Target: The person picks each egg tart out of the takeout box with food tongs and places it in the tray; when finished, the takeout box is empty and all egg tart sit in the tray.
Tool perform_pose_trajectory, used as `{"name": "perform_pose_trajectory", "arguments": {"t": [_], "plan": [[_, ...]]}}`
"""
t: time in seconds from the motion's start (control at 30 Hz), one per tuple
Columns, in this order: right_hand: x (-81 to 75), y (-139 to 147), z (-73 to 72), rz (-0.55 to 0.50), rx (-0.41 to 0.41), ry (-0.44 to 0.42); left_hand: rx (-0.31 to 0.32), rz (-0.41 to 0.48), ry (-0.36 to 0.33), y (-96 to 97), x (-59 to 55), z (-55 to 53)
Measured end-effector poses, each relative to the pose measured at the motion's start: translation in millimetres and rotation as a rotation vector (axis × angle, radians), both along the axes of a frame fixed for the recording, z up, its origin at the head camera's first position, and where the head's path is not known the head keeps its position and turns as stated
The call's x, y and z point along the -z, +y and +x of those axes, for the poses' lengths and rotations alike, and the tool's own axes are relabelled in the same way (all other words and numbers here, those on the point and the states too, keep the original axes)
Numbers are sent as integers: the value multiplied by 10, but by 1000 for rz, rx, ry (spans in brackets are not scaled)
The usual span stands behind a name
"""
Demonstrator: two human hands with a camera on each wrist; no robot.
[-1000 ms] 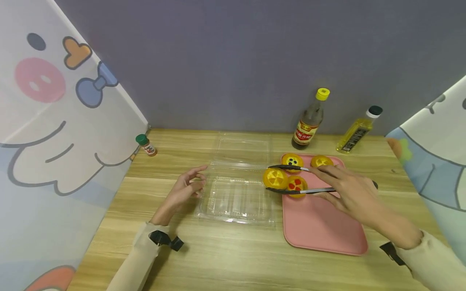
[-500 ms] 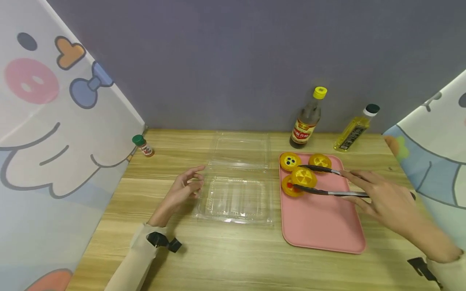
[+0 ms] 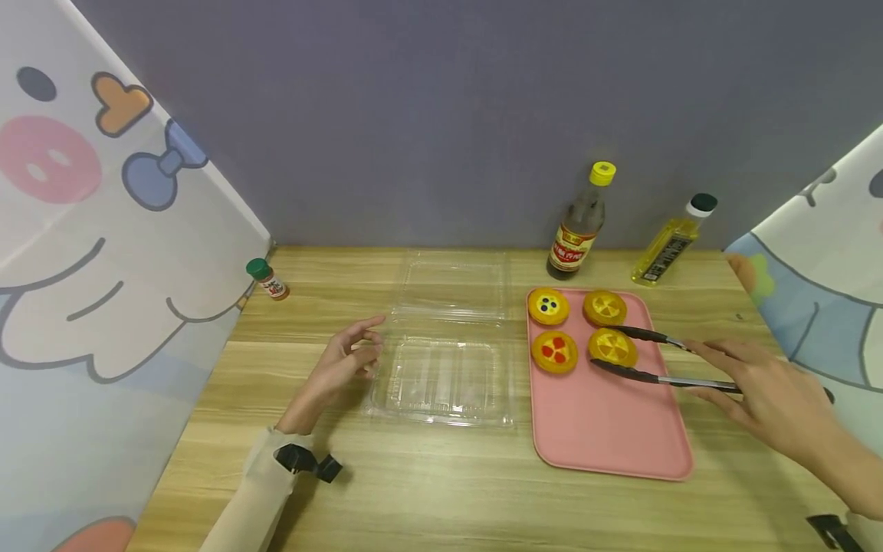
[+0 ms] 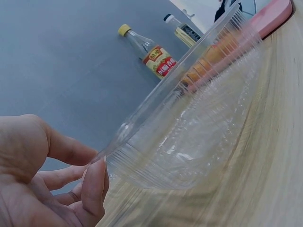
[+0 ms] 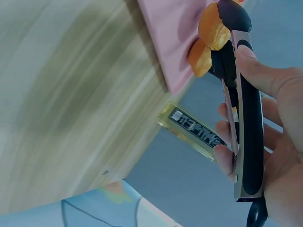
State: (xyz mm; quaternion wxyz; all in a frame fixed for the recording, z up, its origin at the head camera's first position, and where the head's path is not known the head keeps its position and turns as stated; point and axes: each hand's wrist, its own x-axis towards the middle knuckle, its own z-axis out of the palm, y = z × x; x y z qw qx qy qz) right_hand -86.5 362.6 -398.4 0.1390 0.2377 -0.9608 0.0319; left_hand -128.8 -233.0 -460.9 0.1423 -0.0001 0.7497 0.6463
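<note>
My right hand (image 3: 779, 399) grips black-and-silver kitchen tongs (image 5: 248, 113). In the head view, the tong tips stand apart on either side of an egg tart (image 3: 613, 348) with a fan-shaped yellow top, which sits on the pink tray (image 3: 607, 429). Three other tarts lie there: one with blueberries (image 3: 548, 306), one with red fruit (image 3: 555, 352) and another fan-topped tart (image 3: 605, 307). At the left edge of a clear plastic clamshell container (image 3: 444, 376), lid folded back, is my left hand (image 3: 345, 356). In the left wrist view its thumb and fingertip meet at the container rim (image 4: 142, 109).
A dark sauce bottle (image 3: 578, 226) with a yellow cap and a yellow oil bottle (image 3: 671, 245) stand behind the tray. A small green-capped spice jar (image 3: 269, 280) stands at the back left. Grey wall panel behind; printed panels at both sides.
The tongs carried the fan-topped tart rightward from the container's edge, over the red-fruit tart, to the tray's right side. The right hand moved right with them. The left hand stayed at the container.
</note>
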Motion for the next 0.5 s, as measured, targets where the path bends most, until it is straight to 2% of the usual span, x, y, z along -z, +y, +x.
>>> {"name": "perform_pose_trajectory", "arguments": {"t": [0.5], "plan": [[123,-3,11,-4,32,-62,10,14,8,2,-7,12]]}}
